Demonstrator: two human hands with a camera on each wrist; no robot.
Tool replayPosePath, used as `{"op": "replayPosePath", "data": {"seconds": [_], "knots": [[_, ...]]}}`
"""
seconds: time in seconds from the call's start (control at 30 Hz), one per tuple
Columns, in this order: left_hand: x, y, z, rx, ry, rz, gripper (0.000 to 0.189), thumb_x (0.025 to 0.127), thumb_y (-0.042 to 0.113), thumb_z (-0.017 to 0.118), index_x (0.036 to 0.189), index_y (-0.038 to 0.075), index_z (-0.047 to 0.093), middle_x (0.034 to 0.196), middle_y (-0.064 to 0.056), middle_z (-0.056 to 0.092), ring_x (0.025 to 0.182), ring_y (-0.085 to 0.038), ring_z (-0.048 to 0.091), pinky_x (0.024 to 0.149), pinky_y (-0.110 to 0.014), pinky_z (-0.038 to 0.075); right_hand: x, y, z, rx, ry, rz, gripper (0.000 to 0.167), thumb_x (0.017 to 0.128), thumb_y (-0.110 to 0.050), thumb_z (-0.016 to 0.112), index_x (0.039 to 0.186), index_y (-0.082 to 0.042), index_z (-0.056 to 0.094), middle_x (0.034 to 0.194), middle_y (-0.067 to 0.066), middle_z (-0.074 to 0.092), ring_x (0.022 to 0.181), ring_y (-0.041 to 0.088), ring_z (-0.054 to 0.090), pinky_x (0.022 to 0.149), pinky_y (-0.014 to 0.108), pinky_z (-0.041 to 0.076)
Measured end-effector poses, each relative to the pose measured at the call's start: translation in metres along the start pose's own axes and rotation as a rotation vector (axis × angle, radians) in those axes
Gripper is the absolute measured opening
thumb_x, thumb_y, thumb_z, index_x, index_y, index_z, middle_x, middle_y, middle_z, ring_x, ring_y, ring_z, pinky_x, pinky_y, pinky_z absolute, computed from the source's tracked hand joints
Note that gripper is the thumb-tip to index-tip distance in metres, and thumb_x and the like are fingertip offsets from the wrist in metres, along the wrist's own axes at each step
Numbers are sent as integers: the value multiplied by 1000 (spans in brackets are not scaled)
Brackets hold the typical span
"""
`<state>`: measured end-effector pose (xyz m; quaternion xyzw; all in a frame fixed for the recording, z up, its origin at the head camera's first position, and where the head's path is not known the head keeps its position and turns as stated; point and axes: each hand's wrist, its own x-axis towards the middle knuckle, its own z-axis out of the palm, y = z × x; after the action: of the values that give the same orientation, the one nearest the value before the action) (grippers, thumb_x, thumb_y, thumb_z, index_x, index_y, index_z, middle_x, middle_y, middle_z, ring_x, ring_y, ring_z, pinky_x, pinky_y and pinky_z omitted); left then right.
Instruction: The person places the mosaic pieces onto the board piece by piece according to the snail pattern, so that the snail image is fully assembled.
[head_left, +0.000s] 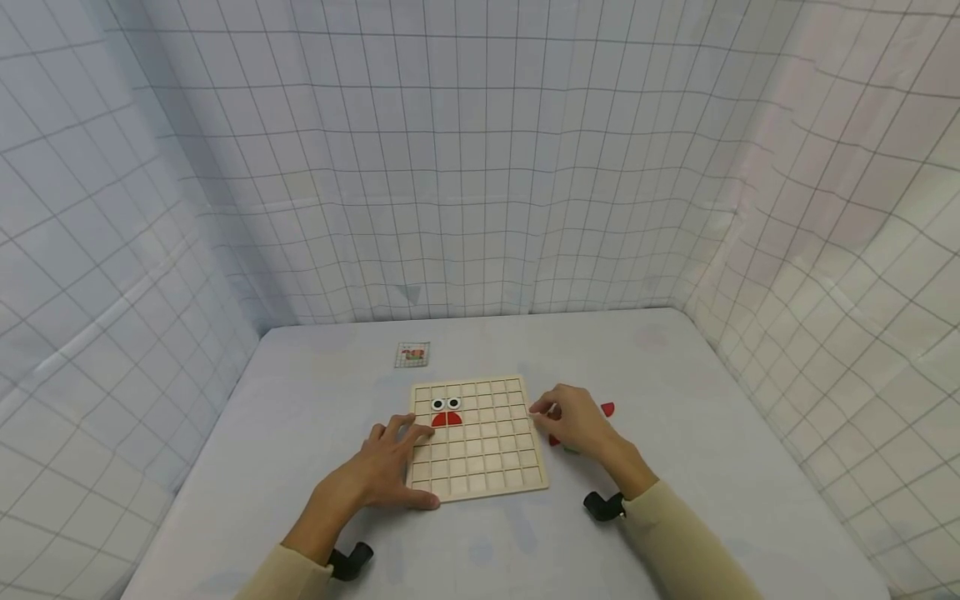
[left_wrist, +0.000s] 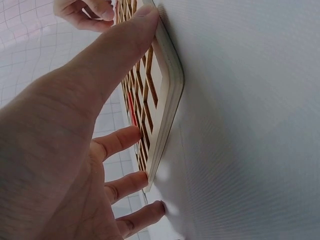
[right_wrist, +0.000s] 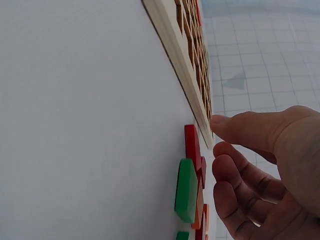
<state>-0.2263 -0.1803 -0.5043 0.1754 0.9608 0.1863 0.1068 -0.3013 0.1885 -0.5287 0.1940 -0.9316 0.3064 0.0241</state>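
Note:
A pale wooden grid board (head_left: 487,450) lies on the table. My left hand (head_left: 390,471) rests at its left side with spread fingers, the thumb on the near edge. Two eye tiles (head_left: 446,403), white with black pupils, sit side by side in the grid. Two red curved tiles (head_left: 447,419) lie in cells just below them. My right hand (head_left: 573,417) is at the board's right edge, its fingers bent and thumb near the index finger; I cannot tell whether a small piece is between them. Below this hand lie loose pieces, including a green block (right_wrist: 186,190) and a red block (right_wrist: 191,145).
A small picture card (head_left: 412,355) in a clear gridded sleeve lies beyond the board's far left corner. Another red piece (head_left: 607,409) is right of my right hand. White grid-patterned curtains (head_left: 480,183) surround the table (head_left: 315,392) at the back and sides.

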Motion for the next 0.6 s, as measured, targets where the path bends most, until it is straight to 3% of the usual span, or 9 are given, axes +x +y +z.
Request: {"op": "replayPosePath", "data": {"seconds": [0.13, 0.43, 0.6], "knots": [[0, 1, 0, -2, -1, -6, 113, 79, 65, 104, 169, 18, 55, 181, -26, 39, 149, -55, 51, 110, -78, 59, -8, 8, -8, -10, -18, 3, 13, 103, -11, 90, 116, -12, 90, 109, 1, 81, 87, 8, 62, 77, 23, 55], [-1, 0, 1, -3, -5, -12, 112, 79, 66, 104, 169, 20, 54, 182, -25, 39, 149, -53, 51, 112, -77, 58, -29, 26, -28, -29, -66, -72, 18, 99, -16, 95, 115, -13, 89, 101, -4, 77, 83, 6, 57, 75, 23, 51], [-1, 1, 1, 4, -7, -20, 113, 79, 67, 104, 170, 21, 54, 182, -23, 39, 149, -52, 51, 113, -76, 59, -38, 35, -34, -23, -107, -102, 24, 94, -18, 100, 113, -15, 85, 104, -6, 81, 77, 3, 58, 73, 22, 55]]}}
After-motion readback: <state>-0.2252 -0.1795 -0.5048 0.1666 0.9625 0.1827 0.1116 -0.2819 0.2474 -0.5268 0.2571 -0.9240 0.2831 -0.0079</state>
